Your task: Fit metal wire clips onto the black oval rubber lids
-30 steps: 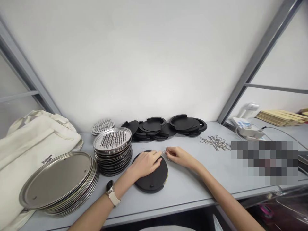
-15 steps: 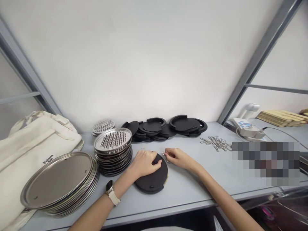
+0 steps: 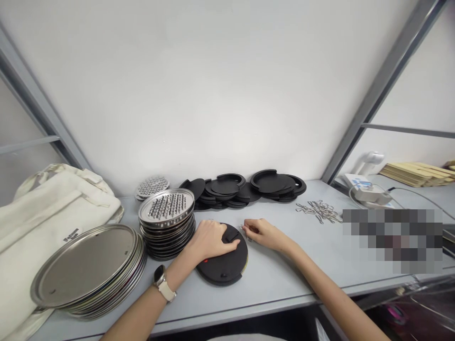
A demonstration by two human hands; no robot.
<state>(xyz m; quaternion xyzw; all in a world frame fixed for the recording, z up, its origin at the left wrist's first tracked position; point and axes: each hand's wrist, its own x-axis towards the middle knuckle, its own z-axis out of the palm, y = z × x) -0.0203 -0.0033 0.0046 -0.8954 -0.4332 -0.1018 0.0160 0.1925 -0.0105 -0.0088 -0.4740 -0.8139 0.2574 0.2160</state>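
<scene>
A round black disc [image 3: 227, 267] lies flat on the grey table, with a yellowish layer showing at its right edge. My left hand [image 3: 210, 240] is over its far left part, thumb stretched across the top and the other fingers curled at the edge, their tips hidden. Just right of the disc, my right hand [image 3: 261, 233] pinches a small bent metal wire clip [image 3: 250, 238], partly covered by the fingers. Beside my left hand stands a stack of round metal graters [image 3: 167, 208]. More black round parts [image 3: 225, 185] are piled against the wall.
Round metal trays [image 3: 85, 260] are stacked at left, against a cream cloth bag [image 3: 31, 227]. A heap of metal wire clips [image 3: 319, 211] lies to the right. Farther right are a white device [image 3: 366, 192] with cables, wooden boards [image 3: 414, 174] and a pixelated patch. Metal posts [image 3: 377, 90] flank the table [image 3: 284, 289].
My left hand has shifted slightly left and its thumb has moved, uncovering more of the disc's top and a small red spot. My right hand stays in place.
</scene>
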